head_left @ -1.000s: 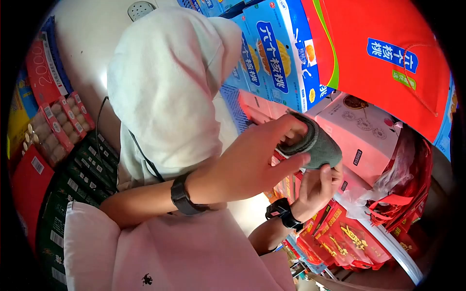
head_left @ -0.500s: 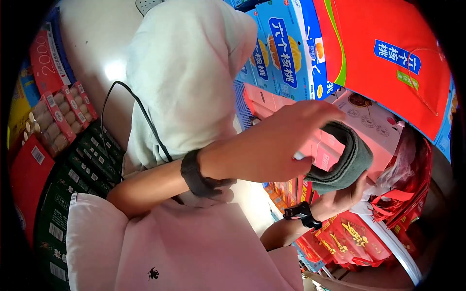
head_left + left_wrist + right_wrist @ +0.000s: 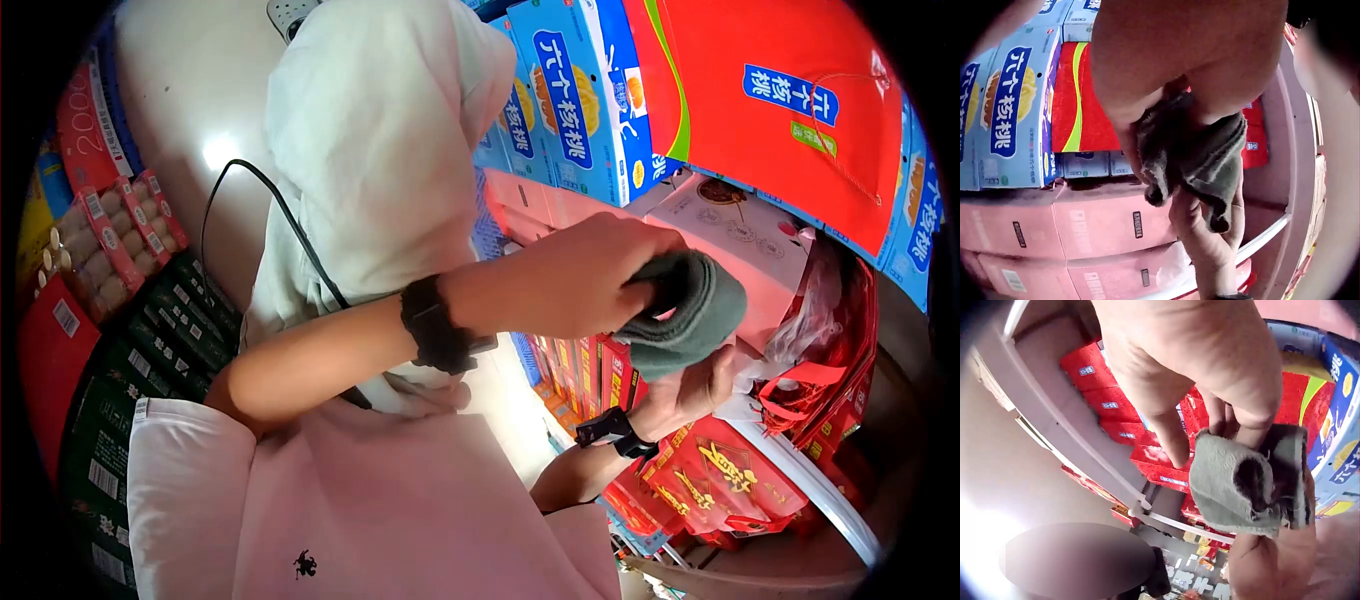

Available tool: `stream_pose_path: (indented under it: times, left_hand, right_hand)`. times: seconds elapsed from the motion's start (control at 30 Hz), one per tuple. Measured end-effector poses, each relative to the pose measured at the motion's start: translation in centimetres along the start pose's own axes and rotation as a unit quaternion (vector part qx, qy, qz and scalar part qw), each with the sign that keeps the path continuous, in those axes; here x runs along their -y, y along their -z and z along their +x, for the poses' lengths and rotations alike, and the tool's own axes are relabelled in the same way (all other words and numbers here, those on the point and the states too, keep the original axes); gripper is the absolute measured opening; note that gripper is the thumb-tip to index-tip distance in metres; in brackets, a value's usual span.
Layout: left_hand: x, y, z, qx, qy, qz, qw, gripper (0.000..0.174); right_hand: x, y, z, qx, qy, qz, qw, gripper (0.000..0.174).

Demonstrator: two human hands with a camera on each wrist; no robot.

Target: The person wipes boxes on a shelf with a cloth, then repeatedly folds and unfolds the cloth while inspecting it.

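Note:
A grey-green cloth (image 3: 690, 318), rolled into a loop with a dark opening, is held between both hands. My left hand (image 3: 575, 275) grips its upper left edge, fingers curled at the opening. From below, my right hand (image 3: 690, 392) holds the underside, its fingers partly hidden by the cloth. In the left wrist view the cloth (image 3: 1191, 153) hangs in folds below the left hand (image 3: 1188, 62), with the right hand (image 3: 1207, 244) under it. In the right wrist view, the right hand's (image 3: 1197, 369) fingers pinch the cloth's (image 3: 1222, 481) top edge; one digit extends away from it.
Blue drink cartons (image 3: 560, 100) and a red bag (image 3: 770, 130) stand at upper right, above pink boxes (image 3: 740, 240). Red packages (image 3: 720, 480) lie by a white shelf edge (image 3: 820, 490). Dark green boxes (image 3: 130, 400) and egg-like packs (image 3: 120, 240) are at left. A black cable (image 3: 285, 215) loops beside the pale trousers.
Both hands and the cloth have shifted to the right since the earliest frame. The left hand, spread wider half a second ago, is now closed on the cloth, and the loop's opening has narrowed.

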State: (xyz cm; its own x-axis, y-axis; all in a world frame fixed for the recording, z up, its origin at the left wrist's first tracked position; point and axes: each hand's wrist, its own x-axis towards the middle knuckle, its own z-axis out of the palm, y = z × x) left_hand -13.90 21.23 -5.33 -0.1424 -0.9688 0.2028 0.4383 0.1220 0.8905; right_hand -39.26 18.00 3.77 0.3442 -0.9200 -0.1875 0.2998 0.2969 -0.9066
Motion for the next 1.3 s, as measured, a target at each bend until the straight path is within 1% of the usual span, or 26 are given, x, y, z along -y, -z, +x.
stream_pose_path:
  times: [0.1,0.17,0.2,0.3,0.4,0.5,0.6,0.67,0.7,0.73,0.8,0.83,0.9,1.03,1.1,1.17,1.27,1.3]
  left_hand:
    - [1.8,-0.4,0.1,-0.045,-0.042,-0.009,0.998,0.039]
    - [2.3,-0.4,0.0,-0.041,-0.018,-0.046,0.998,0.040]
    - [2.2,-0.3,0.0,-0.040,-0.005,-0.065,0.997,0.041]
    - [2.6,-0.1,0.5,-0.039,-0.014,-0.035,0.999,0.043]
    - [3.2,-0.4,0.8,-0.090,-0.060,-0.039,0.993,0.042]
    - [3.0,-0.3,0.8,-0.071,-0.001,-0.074,0.995,0.039]
    - [3.5,-0.8,0.9,-0.097,-0.025,-0.064,0.993,0.029]
    - [3.7,-0.6,0.8,-0.059,0.004,-0.006,0.998,0.029]
    - [3.7,-0.4,0.6,-0.041,0.019,0.024,0.999,0.028]
    - [3.6,-0.4,0.5,-0.028,0.026,0.023,0.999,0.027]
    - [3.5,-0.4,0.3,-0.005,0.041,0.019,0.999,0.023]
    - [3.5,-0.4,0.2,0.004,0.050,-0.001,0.999,0.022]
    - [3.8,-0.6,0.4,0.023,0.058,-0.044,0.997,0.021]
    - [3.9,-0.8,0.3,0.007,0.040,-0.088,0.995,0.021]
    - [3.9,-0.6,0.2,0.010,0.045,-0.110,0.993,0.022]
    - [3.4,-0.5,-0.1,0.027,0.063,-0.129,0.989,0.022]
    - [3.8,-0.6,-0.2,0.035,0.104,-0.132,0.985,0.023]
    - [4.2,-0.7,-0.2,0.035,0.121,-0.128,0.984,0.024]
  right_hand:
    - [0.0,-0.4,0.6,0.028,0.002,-0.103,0.994,0.065]
    - [-0.1,-0.9,0.8,-0.004,-0.008,-0.158,0.987,0.061]
    - [-0.1,-1.6,1.1,0.000,-0.022,-0.162,0.987,0.058]
    - [-0.5,-1.9,1.3,-0.032,0.006,-0.232,0.972,0.060]
    - [-0.6,-3.4,0.9,-0.045,0.034,-0.308,0.950,0.059]
    - [-0.4,-4.5,0.4,-0.031,0.051,-0.320,0.946,0.056]
    - [0.2,-4.2,0.6,0.006,0.054,-0.304,0.951,0.055]
    - [0.0,-3.8,0.9,-0.017,0.080,-0.263,0.961,0.051]
    - [-0.2,-4.5,1.2,-0.044,0.084,-0.258,0.961,0.045]
    - [-0.5,-5.3,1.6,-0.072,0.087,-0.253,0.961,0.040]
    - [-0.8,-5.1,2.0,-0.052,0.090,-0.251,0.962,0.037]
    - [-0.7,-5.0,2.1,-0.042,0.093,-0.251,0.963,0.037]
    - [-1.3,-5.7,1.8,-0.065,0.098,-0.230,0.966,0.037]
    - [-1.5,-7.6,1.5,-0.055,0.059,-0.184,0.980,0.035]
    - [-1.6,-8.3,1.5,-0.048,0.041,-0.164,0.984,0.032]
    - [-1.8,-8.3,1.9,-0.068,0.045,-0.148,0.986,0.030]
    - [-1.2,-5.8,2.2,-0.071,0.083,-0.325,0.940,0.032]
    - [-1.2,-5.5,2.2,-0.070,0.083,-0.340,0.934,0.033]
